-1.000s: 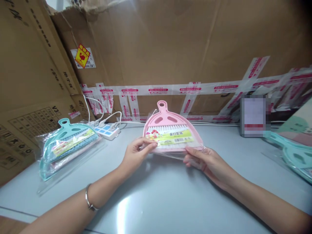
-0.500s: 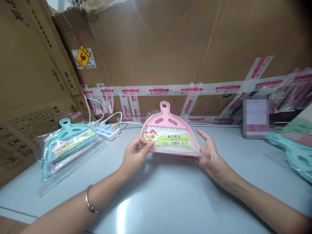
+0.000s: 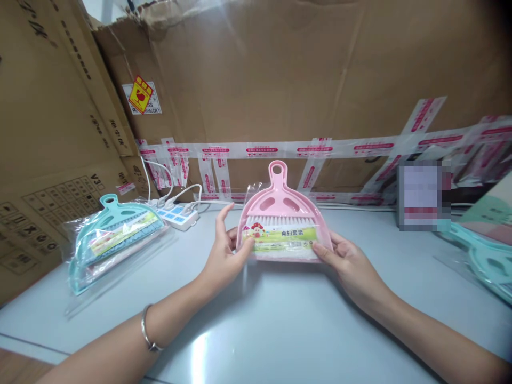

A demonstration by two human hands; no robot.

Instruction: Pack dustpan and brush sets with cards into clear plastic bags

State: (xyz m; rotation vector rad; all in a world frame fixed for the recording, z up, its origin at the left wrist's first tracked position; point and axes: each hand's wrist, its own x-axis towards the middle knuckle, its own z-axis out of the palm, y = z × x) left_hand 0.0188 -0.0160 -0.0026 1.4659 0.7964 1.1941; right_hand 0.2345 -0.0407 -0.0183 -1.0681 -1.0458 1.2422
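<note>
A pink dustpan-and-brush set [image 3: 282, 213] in a clear plastic bag is held above the grey table [image 3: 260, 325], tilted up toward me with its handle loop at the top. My left hand [image 3: 224, 250] grips its lower left corner with the thumb on the label, index finger raised. My right hand [image 3: 348, 261] holds the lower right corner, thumb on the front and fingers behind.
Bagged teal dustpan sets [image 3: 110, 237] lie stacked at the left. Another teal set [image 3: 486, 261] lies at the right edge. A white power strip [image 3: 176, 215] with cables sits near the back. Taped cardboard walls [image 3: 280, 85] enclose the table. A blurred box [image 3: 422, 194] stands back right.
The pink set has been tipped more upright and raised a little. My right hand, open beside it half a second ago, has closed on its lower right corner.
</note>
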